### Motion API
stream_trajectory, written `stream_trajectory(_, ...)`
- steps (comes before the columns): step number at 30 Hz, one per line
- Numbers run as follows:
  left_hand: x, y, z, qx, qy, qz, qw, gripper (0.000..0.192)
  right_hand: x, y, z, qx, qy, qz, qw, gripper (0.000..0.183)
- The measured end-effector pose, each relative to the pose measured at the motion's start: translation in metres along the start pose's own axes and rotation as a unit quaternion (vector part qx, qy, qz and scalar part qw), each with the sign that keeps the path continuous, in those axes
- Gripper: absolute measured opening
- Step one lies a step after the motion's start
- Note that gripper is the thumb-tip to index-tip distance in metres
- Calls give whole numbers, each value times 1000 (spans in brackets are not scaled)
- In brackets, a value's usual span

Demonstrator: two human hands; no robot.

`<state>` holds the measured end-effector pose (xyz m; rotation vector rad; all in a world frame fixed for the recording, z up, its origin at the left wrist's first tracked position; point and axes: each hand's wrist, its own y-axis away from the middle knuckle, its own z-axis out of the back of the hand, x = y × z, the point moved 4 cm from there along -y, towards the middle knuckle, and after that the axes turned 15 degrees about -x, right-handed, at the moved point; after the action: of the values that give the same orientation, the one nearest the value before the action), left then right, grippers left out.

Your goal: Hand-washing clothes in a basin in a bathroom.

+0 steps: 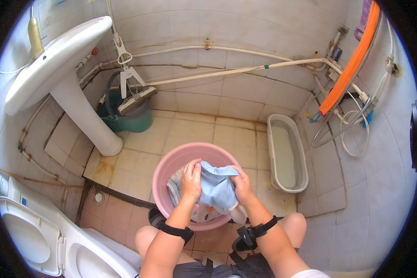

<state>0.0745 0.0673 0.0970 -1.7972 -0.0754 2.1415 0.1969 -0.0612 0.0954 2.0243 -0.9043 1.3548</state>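
Note:
A light blue cloth garment (217, 186) is stretched between my two hands above a round pink plastic basin (161, 156). My left hand (191, 180) grips its left edge, and my right hand (242, 186) holds the upper right edge. Part of the garment hangs down between them, with a pale trim at its lower right. More wet-looking laundry (206, 213), white with an orange and black print, lies in the basin below. Some of that laundry drapes over the front right rim. My hands and the held garment hide much of what is inside.
A pedestal sink (87, 121) stands at the left, beside a green bucket (135, 120) with a sponge mop (135, 100). An oblong white tub (304, 173) rests at the right. The toilet (73, 239) is near left, close to a floor drain (98, 197). A raised floor edge (132, 198) crosses beneath the basin.

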Motion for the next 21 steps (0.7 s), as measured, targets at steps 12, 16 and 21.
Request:
stream_trajectory(12,37,36,-32,141,29,224,964,56,-16,-9,-12,20,40,78,996,22)
stream_trajectory(16,17,24,-20,59,-51,160,984,60,-14,-3,-10,-42,141,220,964,11)
stream_trajectory(21,3,24,-10,-33,-64,80,994,53,4,45,-47,28,351,391,850,14)
